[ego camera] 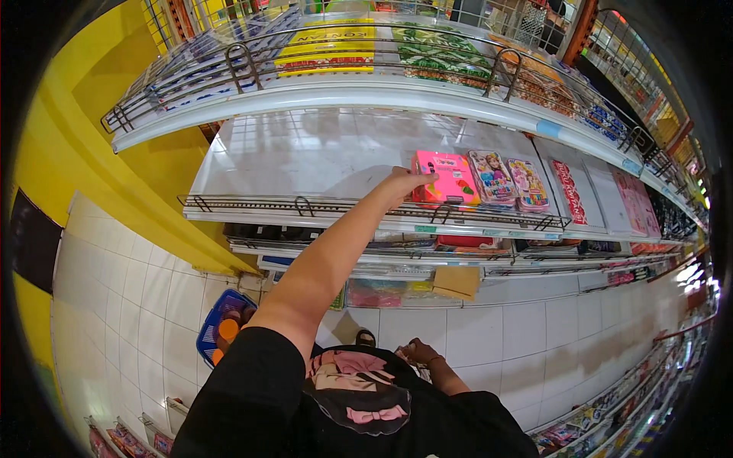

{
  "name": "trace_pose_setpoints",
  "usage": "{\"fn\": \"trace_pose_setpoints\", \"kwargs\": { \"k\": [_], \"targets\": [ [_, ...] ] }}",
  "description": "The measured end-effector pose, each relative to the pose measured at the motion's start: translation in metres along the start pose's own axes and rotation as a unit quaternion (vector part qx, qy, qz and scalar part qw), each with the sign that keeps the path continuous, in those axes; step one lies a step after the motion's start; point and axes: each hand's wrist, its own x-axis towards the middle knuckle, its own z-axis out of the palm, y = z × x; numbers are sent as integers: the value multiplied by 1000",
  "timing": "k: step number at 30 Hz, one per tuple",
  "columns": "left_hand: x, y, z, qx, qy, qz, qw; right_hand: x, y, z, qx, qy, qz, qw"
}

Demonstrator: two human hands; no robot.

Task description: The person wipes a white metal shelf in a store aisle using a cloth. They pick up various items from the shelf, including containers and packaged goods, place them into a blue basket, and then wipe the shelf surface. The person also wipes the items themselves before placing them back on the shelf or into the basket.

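Observation:
My left hand (405, 184) reaches out over the middle shelf (275, 160) and grips the left side of a bright pink box (449, 178). The thumb lies on the box's top face, while the other fingers are mostly hidden at its left edge. Directly right of the box lie a stack of cartoon-printed booklets or cards (492, 177) and a second such stack (528, 184). Low before my body, my right hand (421, 350) has curled fingers. Something pale and crumpled shows beside it, partly hidden by my shirt, and whether the hand holds it is unclear.
A wire rail (303, 207) fences the shelf's front edge. Above, another shelf (366, 94) carries yellow, green and orange printed packs. A blue basket (201, 338) with orange-lidded jars stands on the floor at left, near a yellow pillar (131, 200). Stocked racks (601, 406) line the lower right.

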Motion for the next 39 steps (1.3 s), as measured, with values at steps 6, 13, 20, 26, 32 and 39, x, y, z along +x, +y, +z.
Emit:
{"fn": "trace_pose_setpoints", "kwargs": {
  "k": [6,13,20,26,32,39],
  "targets": [
    [27,-21,3,140,141,85,976,-21,-25,-17,-41,-18,-44,998],
    [10,-15,-2,-18,189,173,967,-6,-29,-22,18,25,-14,999],
    [-50,17,-49,-242,11,239,940,-3,-32,-5,-15,32,-1,999],
    [-169,-16,-125,-385,-159,142,898,-19,-74,2,-53,-27,24,998],
    [-286,-83,-219,-380,-37,92,920,4,-104,11,-111,-37,-33,993],
    [-427,-193,-308,-444,240,33,863,14,-197,5,-173,-72,-46,981]
  ]
}}
